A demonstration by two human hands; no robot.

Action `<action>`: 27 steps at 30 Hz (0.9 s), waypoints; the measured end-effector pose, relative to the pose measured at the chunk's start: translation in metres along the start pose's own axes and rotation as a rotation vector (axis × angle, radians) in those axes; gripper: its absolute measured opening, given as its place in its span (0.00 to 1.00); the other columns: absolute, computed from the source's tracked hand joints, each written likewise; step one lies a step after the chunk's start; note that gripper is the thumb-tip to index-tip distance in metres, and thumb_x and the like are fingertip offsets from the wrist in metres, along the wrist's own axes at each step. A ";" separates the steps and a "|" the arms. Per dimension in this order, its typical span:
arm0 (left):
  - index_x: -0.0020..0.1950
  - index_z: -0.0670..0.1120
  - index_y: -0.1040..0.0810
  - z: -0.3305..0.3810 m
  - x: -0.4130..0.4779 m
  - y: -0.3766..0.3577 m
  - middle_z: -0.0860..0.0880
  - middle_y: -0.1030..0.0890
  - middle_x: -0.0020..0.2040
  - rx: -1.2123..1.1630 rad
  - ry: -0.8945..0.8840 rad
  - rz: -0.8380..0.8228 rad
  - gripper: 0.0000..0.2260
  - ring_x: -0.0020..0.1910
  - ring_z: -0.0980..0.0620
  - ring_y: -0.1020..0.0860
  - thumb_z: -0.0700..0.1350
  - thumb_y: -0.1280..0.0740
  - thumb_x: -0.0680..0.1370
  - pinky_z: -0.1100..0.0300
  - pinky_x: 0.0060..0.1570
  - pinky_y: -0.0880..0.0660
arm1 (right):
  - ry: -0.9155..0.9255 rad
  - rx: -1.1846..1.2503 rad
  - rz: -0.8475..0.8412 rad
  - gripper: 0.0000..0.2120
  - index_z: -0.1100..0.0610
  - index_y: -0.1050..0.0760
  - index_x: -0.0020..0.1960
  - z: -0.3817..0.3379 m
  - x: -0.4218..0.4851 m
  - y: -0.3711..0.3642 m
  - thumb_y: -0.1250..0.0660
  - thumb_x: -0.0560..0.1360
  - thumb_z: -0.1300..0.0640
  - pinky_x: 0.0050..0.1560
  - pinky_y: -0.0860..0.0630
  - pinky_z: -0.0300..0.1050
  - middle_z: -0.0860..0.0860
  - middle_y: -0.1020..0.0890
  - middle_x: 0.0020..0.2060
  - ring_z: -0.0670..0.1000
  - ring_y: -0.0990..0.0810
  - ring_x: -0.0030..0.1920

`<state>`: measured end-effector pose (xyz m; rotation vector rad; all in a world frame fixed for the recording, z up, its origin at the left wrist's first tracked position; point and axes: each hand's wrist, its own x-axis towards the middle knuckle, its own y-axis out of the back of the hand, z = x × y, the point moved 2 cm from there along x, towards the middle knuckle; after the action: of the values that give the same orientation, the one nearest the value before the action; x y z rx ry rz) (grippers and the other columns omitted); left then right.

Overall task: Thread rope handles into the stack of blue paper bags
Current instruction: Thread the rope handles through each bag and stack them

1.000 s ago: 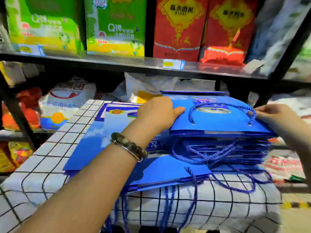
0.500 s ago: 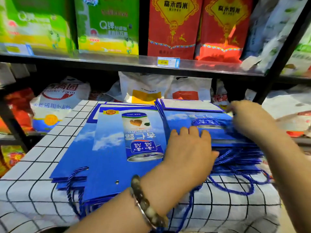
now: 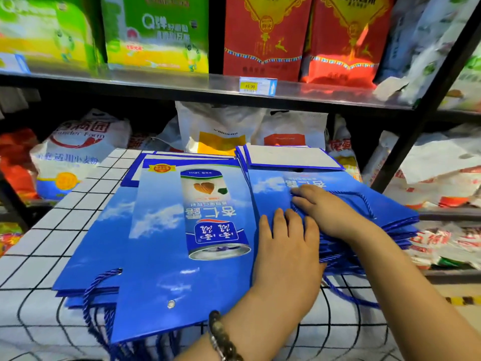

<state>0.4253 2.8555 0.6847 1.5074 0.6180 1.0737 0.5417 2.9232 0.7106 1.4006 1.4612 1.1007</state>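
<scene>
Currently, a dark shelf (image 3: pixel 182 84) of boxed and bagged goods spans the background. Below it stands a table under a checked cloth (image 3: pixel 78 194).

Two piles of blue paper bags lie flat on the cloth: the left pile (image 3: pixel 161 230) and, touching it, the right pile (image 3: pixel 395 217), which overhangs the table's right side.

The left hand (image 3: pixel 286 256) rests palm down where the piles meet, fingers straight and close together, pressing and holding nothing. The right hand (image 3: pixel 328 212) lies on the top bag of the right pile, fingertips at the near end of a rope handle (image 3: pixel 364 198). Whether they pinch the rope cannot be determined.

Handling, as a judgement:
- The bags are light, glossy card, stiff when flat, and likely to slide off one another. Hold a pile down with a flat palm.
- The rope is limp. Grip it near its tip and feed it through the eyelet (image 3: pixel 171 304).

Limits of view:
- Lower bags show edges only.
- Rope tangles (image 3: pixel 99 308) hang off the front edge, so which bags are threaded is unclear.
- The second eyelet on the left pile's top bag is hidden beneath the left forearm.
</scene>
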 end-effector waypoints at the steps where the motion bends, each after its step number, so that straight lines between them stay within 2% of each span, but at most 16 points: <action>1: 0.54 0.45 0.19 -0.001 -0.001 0.001 0.42 0.19 0.52 -0.005 -0.011 -0.008 0.35 0.53 0.43 0.21 0.65 0.25 0.55 0.45 0.54 0.25 | 0.009 -0.051 -0.046 0.20 0.57 0.39 0.72 0.001 0.001 -0.002 0.49 0.81 0.54 0.71 0.44 0.51 0.55 0.38 0.72 0.53 0.42 0.72; 3: 0.56 0.45 0.20 -0.003 -0.003 0.000 0.43 0.19 0.53 -0.023 -0.015 0.034 0.35 0.55 0.43 0.21 0.65 0.26 0.56 0.45 0.55 0.26 | 0.016 -0.166 -0.140 0.21 0.54 0.45 0.74 0.002 0.000 -0.004 0.52 0.82 0.54 0.72 0.48 0.56 0.52 0.47 0.75 0.52 0.50 0.75; 5: 0.63 0.43 0.26 -0.006 -0.006 0.009 0.42 0.22 0.60 -0.075 -0.044 0.072 0.37 0.61 0.43 0.25 0.64 0.28 0.61 0.45 0.61 0.31 | 0.004 -0.223 -0.199 0.21 0.53 0.47 0.75 -0.003 -0.003 -0.001 0.53 0.82 0.54 0.72 0.50 0.58 0.50 0.51 0.76 0.51 0.55 0.75; 7: 0.73 0.42 0.41 -0.013 -0.014 0.020 0.41 0.35 0.72 -0.144 -0.084 0.048 0.36 0.72 0.43 0.39 0.62 0.36 0.72 0.45 0.69 0.48 | -0.015 -0.231 -0.225 0.22 0.53 0.49 0.75 -0.008 -0.003 0.003 0.54 0.82 0.53 0.73 0.53 0.57 0.49 0.54 0.76 0.50 0.57 0.75; 8: 0.74 0.44 0.45 -0.020 -0.020 0.026 0.42 0.41 0.75 -0.164 -0.081 0.051 0.35 0.74 0.44 0.45 0.62 0.43 0.74 0.46 0.69 0.54 | -0.028 -0.214 -0.227 0.22 0.53 0.50 0.75 -0.009 -0.003 0.004 0.55 0.82 0.53 0.73 0.54 0.56 0.50 0.54 0.76 0.50 0.57 0.75; 10: 0.76 0.48 0.54 -0.037 -0.038 0.038 0.45 0.54 0.77 -0.148 -0.050 0.031 0.38 0.76 0.46 0.54 0.66 0.54 0.70 0.49 0.66 0.62 | -0.038 -0.190 -0.199 0.23 0.53 0.52 0.75 -0.010 -0.003 0.005 0.55 0.82 0.52 0.73 0.53 0.55 0.51 0.53 0.76 0.51 0.56 0.75; 12: 0.74 0.52 0.66 -0.057 -0.063 0.038 0.49 0.66 0.75 -0.131 -0.006 -0.189 0.43 0.74 0.49 0.64 0.69 0.59 0.64 0.52 0.65 0.67 | -0.040 -0.093 -0.082 0.23 0.55 0.47 0.75 -0.011 -0.004 0.008 0.51 0.81 0.51 0.72 0.48 0.53 0.53 0.46 0.75 0.54 0.47 0.74; 13: 0.73 0.53 0.67 -0.068 -0.073 0.039 0.50 0.66 0.75 -0.100 0.010 -0.243 0.44 0.74 0.49 0.64 0.71 0.62 0.62 0.51 0.67 0.66 | -0.038 -0.051 0.021 0.23 0.55 0.43 0.73 -0.011 -0.005 0.012 0.47 0.80 0.51 0.71 0.44 0.52 0.54 0.40 0.74 0.55 0.41 0.73; 15: 0.74 0.54 0.64 -0.085 -0.086 0.039 0.51 0.63 0.76 -0.037 0.038 -0.299 0.46 0.75 0.49 0.63 0.70 0.67 0.58 0.47 0.70 0.62 | 0.033 -0.107 0.301 0.21 0.57 0.35 0.69 -0.018 -0.011 0.024 0.40 0.78 0.55 0.65 0.36 0.51 0.57 0.30 0.68 0.58 0.32 0.67; 17: 0.75 0.56 0.61 -0.098 -0.094 0.039 0.54 0.60 0.77 -0.022 0.048 -0.321 0.47 0.75 0.51 0.61 0.68 0.70 0.56 0.47 0.71 0.61 | 0.178 -0.163 0.579 0.14 0.61 0.26 0.61 -0.032 -0.022 0.036 0.37 0.75 0.61 0.58 0.31 0.53 0.59 0.22 0.58 0.61 0.25 0.59; 19: 0.75 0.58 0.59 -0.106 -0.098 0.043 0.56 0.60 0.76 -0.016 0.045 -0.337 0.45 0.75 0.54 0.61 0.68 0.71 0.57 0.50 0.71 0.61 | 0.304 -0.059 0.714 0.11 0.62 0.22 0.54 -0.054 -0.038 0.039 0.38 0.74 0.62 0.53 0.27 0.52 0.59 0.18 0.50 0.60 0.21 0.52; 21: 0.75 0.59 0.58 -0.114 -0.101 0.050 0.58 0.60 0.76 -0.018 0.059 -0.343 0.39 0.74 0.56 0.61 0.72 0.66 0.65 0.52 0.72 0.61 | 0.421 0.056 0.675 0.11 0.59 0.21 0.52 -0.079 -0.058 0.033 0.39 0.73 0.60 0.50 0.26 0.48 0.54 0.17 0.47 0.55 0.21 0.49; 23: 0.74 0.61 0.56 -0.123 -0.106 0.056 0.61 0.60 0.75 -0.052 0.093 -0.364 0.31 0.74 0.59 0.62 0.70 0.56 0.73 0.53 0.72 0.61 | 0.545 0.081 0.543 0.10 0.56 0.21 0.50 -0.097 -0.078 0.017 0.39 0.73 0.58 0.45 0.27 0.42 0.49 0.18 0.43 0.48 0.23 0.46; 24: 0.74 0.62 0.55 -0.129 -0.109 0.059 0.62 0.60 0.75 -0.072 0.099 -0.372 0.31 0.73 0.60 0.62 0.70 0.56 0.73 0.54 0.72 0.61 | 0.584 0.057 0.475 0.11 0.55 0.21 0.50 -0.102 -0.086 0.007 0.40 0.73 0.57 0.44 0.27 0.41 0.48 0.19 0.43 0.47 0.23 0.45; 25: 0.74 0.63 0.55 -0.136 -0.112 0.061 0.64 0.60 0.74 -0.086 0.090 -0.372 0.34 0.73 0.62 0.62 0.73 0.60 0.69 0.55 0.71 0.61 | 0.595 0.035 0.417 0.12 0.54 0.21 0.49 -0.103 -0.092 -0.002 0.42 0.73 0.56 0.44 0.27 0.41 0.47 0.19 0.43 0.47 0.23 0.45; 27: 0.73 0.65 0.55 -0.148 -0.117 0.063 0.67 0.62 0.72 -0.101 0.060 -0.380 0.46 0.68 0.67 0.64 0.77 0.73 0.56 0.56 0.71 0.61 | 0.561 0.027 0.359 0.13 0.53 0.21 0.49 -0.099 -0.098 -0.018 0.43 0.73 0.54 0.45 0.24 0.43 0.46 0.18 0.44 0.47 0.22 0.46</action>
<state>0.2318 2.8126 0.7044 1.2131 0.8412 0.8435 0.4468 2.8201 0.7204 1.4785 1.6389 1.8179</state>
